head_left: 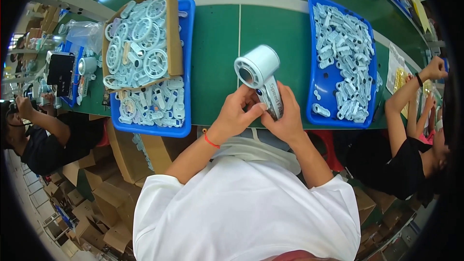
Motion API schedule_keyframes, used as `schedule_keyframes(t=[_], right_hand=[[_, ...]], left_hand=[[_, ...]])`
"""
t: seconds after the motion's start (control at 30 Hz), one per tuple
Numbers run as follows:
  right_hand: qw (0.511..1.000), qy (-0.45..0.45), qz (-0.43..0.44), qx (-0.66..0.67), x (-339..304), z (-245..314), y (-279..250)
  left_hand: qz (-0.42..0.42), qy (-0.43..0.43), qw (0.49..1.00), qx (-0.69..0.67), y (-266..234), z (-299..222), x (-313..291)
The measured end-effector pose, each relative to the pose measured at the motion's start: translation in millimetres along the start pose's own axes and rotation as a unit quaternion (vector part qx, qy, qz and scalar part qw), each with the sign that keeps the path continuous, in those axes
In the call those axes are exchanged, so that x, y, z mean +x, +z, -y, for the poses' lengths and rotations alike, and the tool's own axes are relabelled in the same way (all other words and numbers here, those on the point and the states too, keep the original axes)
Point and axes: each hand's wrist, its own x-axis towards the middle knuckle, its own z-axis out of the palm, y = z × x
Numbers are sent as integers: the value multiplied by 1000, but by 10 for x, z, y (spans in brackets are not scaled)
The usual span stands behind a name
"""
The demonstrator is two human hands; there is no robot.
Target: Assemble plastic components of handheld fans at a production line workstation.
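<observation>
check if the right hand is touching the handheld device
Touching: the head view shows the right hand closed around the lower handheld device, with no gap between them.

Green table (217, 29), pale seam (239, 24) across it. Left: blue tray (188, 67) of light parts (154, 104); cardboard box (175, 34) full of wheel-shaped rings (155, 63) rests on it, tilted. Clear plastic bag (84, 34) farther left. Right: second blue tray (321, 81), small pale pieces (350, 63) heaped inside. Red seat (330, 150), partly hidden. Open cartons (113, 198) lower left. Black-clad co-worker (43, 140) left, another co-worker (401, 164) right.
</observation>
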Motion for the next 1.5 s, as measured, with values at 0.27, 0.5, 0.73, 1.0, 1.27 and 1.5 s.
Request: schedule_keyframes(t=[0.27, 0.5, 0.73, 1.0, 1.27, 1.5], right_hand=[[1000, 3, 15, -24, 1, 12, 9], [994, 90, 16, 60, 29, 110, 31], [989, 70, 14, 131, -40, 50, 63], [973, 94, 139, 157, 164, 66, -187], [894, 246, 85, 365, 222, 135, -109], [919, 323, 89, 207, 344, 156, -123]], left_hand=[[-118, 61, 986, 102, 79, 212, -37], [-50, 10, 998, 38, -19, -10, -5], [4, 48, 978, 203, -89, 40, -18], [13, 108, 951, 291, -3, -112, -28], [-28, 74, 939, 335, 5, -82, -8], [-29, 63, 944, 324, 24, -94, 14]])
